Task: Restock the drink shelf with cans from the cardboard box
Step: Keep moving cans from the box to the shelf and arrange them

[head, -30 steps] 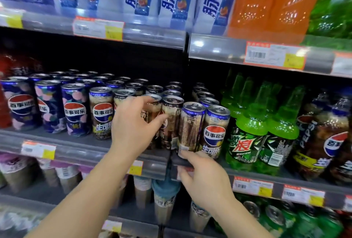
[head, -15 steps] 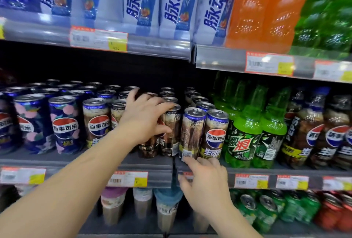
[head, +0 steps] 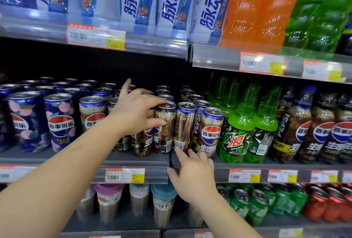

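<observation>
Left hand (head: 136, 113) grips brown Pepsi can (head: 147, 135) at front of middle shelf (head: 133, 161), index finger raised. Right hand (head: 192, 176) relaxed, fingertips touching base of neighbouring can (head: 183, 126).

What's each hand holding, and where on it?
Left hand grips a brown Pepsi can by its upper body. Right hand holds nothing; fingertips touch the base of a front can.
</observation>
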`<state>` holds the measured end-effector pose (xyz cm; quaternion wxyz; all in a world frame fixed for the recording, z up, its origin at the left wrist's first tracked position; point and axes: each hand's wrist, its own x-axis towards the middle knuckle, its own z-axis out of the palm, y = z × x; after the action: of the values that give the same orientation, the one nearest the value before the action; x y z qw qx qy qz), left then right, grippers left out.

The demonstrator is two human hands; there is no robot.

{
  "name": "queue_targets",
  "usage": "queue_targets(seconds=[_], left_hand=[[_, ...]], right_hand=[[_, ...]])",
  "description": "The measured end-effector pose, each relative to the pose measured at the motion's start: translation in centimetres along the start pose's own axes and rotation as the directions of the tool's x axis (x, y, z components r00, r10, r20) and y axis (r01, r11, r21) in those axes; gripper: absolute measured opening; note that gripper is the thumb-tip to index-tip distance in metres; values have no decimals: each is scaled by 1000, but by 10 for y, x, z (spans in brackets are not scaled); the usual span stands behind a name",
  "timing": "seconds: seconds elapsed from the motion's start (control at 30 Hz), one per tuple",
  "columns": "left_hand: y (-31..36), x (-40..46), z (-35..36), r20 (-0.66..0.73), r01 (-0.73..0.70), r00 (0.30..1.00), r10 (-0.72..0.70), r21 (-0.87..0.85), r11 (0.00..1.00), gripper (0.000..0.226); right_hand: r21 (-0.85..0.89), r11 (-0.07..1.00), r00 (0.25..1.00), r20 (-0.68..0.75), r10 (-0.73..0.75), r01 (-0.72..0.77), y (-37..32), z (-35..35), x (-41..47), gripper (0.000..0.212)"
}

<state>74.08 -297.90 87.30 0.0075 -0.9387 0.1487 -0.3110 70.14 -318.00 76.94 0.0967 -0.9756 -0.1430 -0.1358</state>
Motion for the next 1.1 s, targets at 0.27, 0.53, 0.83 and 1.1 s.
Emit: queue_targets(seconds=[0.27, 0.53, 0.83, 1.1], left_hand=[[4, 0, -3, -64, 124, 990, -127, -59, 991, 73], [-32, -31, -18, -64, 187, 980, -191, -62, 980, 104], [-27, -30, -21, -7, 174, 985, -174, 87, 981, 80], [-51, -22, -21, 89, 114, 989, -118, 45, 992, 69]], right_hand=[[127, 986, 985, -148, -87, 106, 6, -18, -3, 48], [104, 961, 873, -451, -185, 258, 11, -52, 21, 23], [-47, 960, 914, -296, -277, 276, -30, -100, 81, 63], [-6, 958, 957, 24, -288, 288, -32, -110, 115, 52]])
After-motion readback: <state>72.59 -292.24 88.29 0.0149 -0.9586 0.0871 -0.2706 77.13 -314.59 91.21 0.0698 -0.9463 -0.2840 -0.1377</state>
